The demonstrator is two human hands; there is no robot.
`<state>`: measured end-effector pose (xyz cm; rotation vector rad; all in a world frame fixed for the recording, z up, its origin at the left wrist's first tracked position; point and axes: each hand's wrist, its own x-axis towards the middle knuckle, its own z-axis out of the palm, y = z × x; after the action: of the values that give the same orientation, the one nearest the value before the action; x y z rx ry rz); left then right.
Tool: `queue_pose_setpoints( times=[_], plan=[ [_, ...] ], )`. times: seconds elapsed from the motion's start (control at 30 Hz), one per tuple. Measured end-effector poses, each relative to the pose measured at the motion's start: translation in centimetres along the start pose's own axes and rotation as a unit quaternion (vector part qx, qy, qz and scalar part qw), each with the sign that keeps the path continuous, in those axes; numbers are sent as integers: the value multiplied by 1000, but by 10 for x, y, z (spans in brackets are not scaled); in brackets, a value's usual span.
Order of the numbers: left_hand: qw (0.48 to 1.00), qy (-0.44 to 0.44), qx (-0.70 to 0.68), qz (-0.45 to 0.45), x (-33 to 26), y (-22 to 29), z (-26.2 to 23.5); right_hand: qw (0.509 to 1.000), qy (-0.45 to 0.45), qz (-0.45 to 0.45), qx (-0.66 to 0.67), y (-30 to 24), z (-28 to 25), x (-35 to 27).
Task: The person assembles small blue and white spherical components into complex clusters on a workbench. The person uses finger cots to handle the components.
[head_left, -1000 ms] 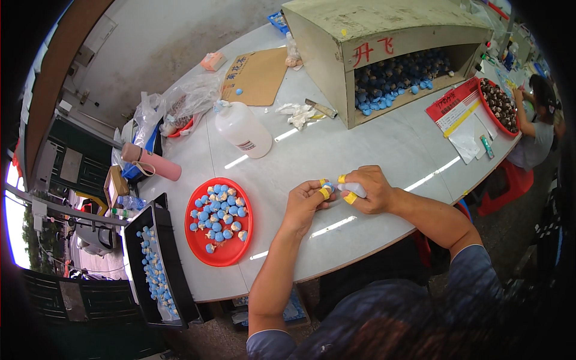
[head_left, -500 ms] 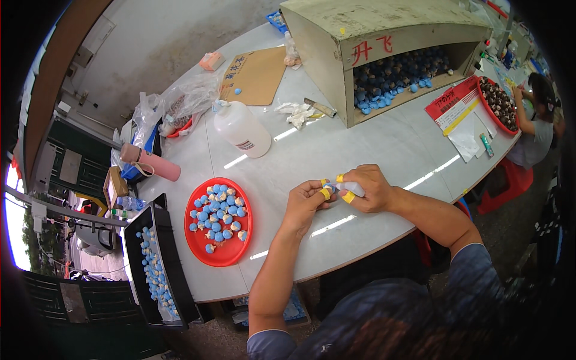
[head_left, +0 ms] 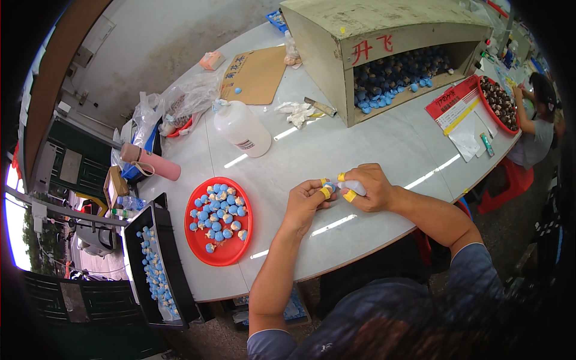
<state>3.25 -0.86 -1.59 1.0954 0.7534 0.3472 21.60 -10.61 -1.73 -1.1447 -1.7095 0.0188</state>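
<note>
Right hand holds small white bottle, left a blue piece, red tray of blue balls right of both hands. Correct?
Right hand with small white bottle and left hand with a blue piece: yes. But the red tray of blue balls is left of both hands, not right: see head view.

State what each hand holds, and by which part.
Left hand: small blue piece, pinched; exact contact spots hidden. Right hand: small whitish bottle, gripped around its body.

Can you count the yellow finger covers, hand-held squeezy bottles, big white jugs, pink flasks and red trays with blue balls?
Yellow finger covers: 4
Squeezy bottle in the right hand: 1
Big white jug: 1
Pink flask: 1
Red tray with blue balls: 1
Total: 8
</note>
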Motion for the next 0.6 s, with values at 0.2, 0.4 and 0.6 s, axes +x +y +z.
queue_pose_setpoints(
  times=[0.2, 0.4, 0.6],
  plan=[
    [1000, 6, -5, -7, 2, -3, -2, 1000, 9, 2, 12, -3, -2, 2],
    [1000, -5, -2, -5, 0, 1, 0, 1000, 9, -2, 11, 3, 3, -2],
    [1000, -6, -2, -4, 1, 0, -1, 1000, 12, 1, 23, -3, -4, 2]
  ],
)
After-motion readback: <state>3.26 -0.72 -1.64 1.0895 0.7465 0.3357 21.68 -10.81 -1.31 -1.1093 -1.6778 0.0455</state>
